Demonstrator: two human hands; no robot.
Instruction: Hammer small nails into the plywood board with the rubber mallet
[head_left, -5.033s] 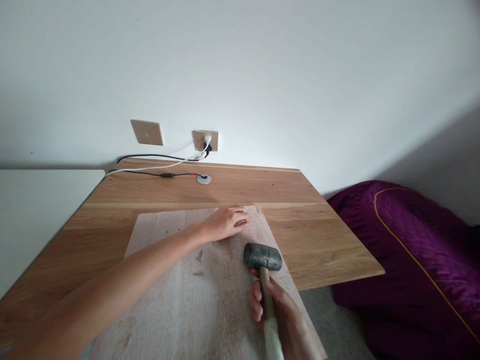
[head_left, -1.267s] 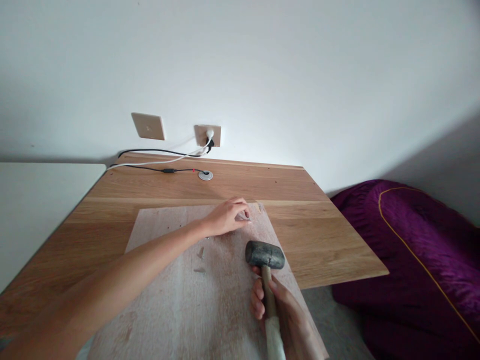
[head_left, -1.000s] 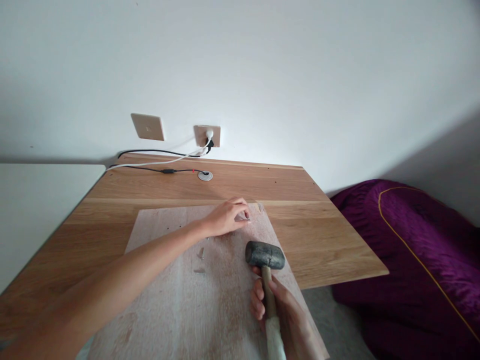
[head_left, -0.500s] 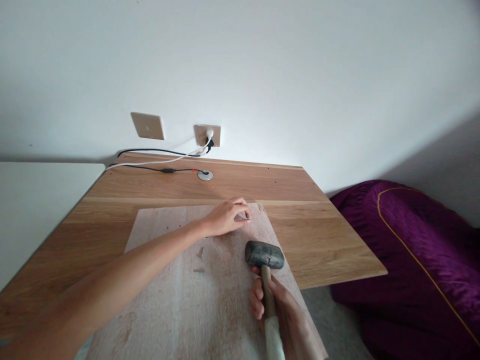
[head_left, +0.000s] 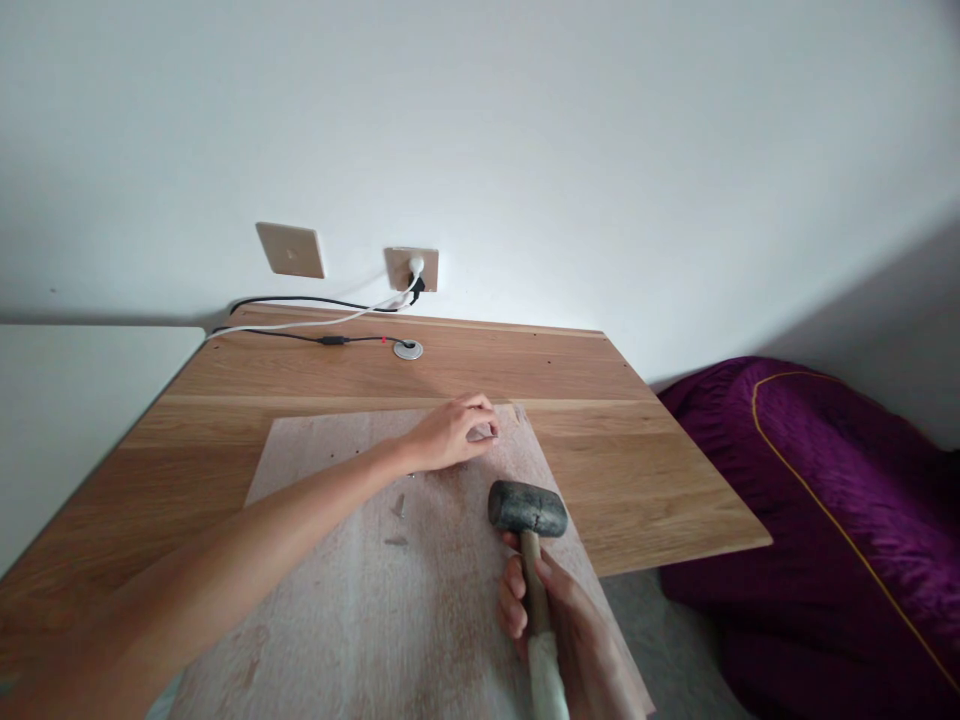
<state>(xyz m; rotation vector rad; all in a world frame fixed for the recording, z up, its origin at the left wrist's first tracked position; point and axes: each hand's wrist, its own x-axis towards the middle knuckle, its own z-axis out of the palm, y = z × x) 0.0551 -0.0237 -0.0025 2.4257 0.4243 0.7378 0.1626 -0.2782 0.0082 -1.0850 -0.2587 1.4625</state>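
Across the wood-grain counter [head_left: 637, 470] lies a whitish wooden board [head_left: 435, 620], flat, its near end running past the counter's front edge; it looks stiff and moderately heavy, probably best taken by its side edges. Above its right part is the rubber-headed mallet [head_left: 528, 509], likely head-heavy with a little give in the rubber; the right grip [head_left: 574, 610] is wrapped around its handle just below the head, good for control though short for swinging. Near the board's far right corner, the left grip [head_left: 452, 435] is narrow, fingertips drawn together; whether they pinch anything cannot be told. Smaller yet, a screw-like piece [head_left: 401, 508] left of the mallet should be light, hard and slippery, suited to fingertips. Open room runs rightward over the counter to its edge, short of the purple fabric cover [head_left: 817, 500]; the left forearm closes off the other side.
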